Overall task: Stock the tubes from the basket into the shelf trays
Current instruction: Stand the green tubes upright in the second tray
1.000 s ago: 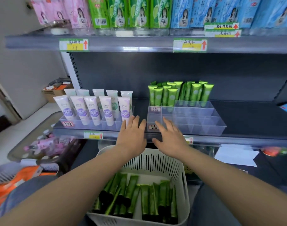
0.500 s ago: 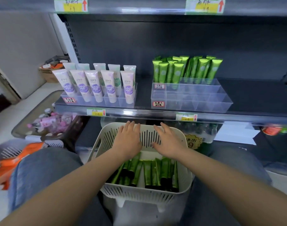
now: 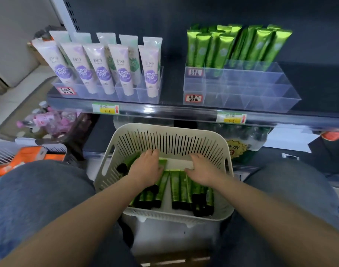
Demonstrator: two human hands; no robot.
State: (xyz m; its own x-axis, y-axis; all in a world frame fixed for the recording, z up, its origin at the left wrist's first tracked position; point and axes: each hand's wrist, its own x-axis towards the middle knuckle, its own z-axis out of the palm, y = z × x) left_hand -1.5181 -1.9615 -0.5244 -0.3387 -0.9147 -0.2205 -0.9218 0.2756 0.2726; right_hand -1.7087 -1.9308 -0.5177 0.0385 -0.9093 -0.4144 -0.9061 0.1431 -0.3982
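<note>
Looking down into white slotted basket [image 3: 164, 126] of green tubes [image 3: 176, 187].
Covering tubes with left hand [image 3: 145, 169], grip unclear; resting right hand [image 3: 204, 170] flat on them, apart from left. Likely light, squashy, slick: pinch mid-body.

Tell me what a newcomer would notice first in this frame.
The left hand and right hand reach into the white slotted basket between the person's knees, onto the dark-capped green tubes lying there. Above, on the shelf, a clear divided tray holds upright green tubes only in its back rows, beside purple-labelled tubes.
</note>
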